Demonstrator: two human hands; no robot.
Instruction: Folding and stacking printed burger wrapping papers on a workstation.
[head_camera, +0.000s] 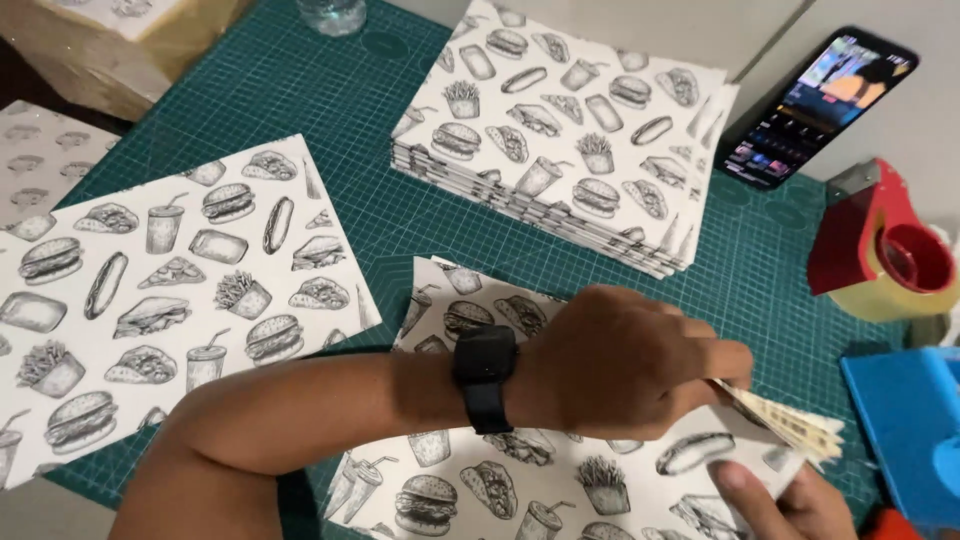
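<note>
Near cutting mat's (330, 120) front edge: left hand (625, 365) pinching folded paper strip (785, 425); right hand (790, 505) gripping it from below, over printed sheet (520, 480).

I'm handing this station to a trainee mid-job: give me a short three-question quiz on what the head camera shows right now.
1. True or false: the left hand, with a black watch on its wrist, pinches a folded paper edge.
2. Where does the stack of printed sheets lie? A) on the green cutting mat B) on the blue object C) under the phone
3. Which red and yellow thing stands at the right edge of the mat?

Key: 1 true. 2 A. 3 the tape dispenser, below the phone. The right hand shows only partly at the bottom edge.
</note>
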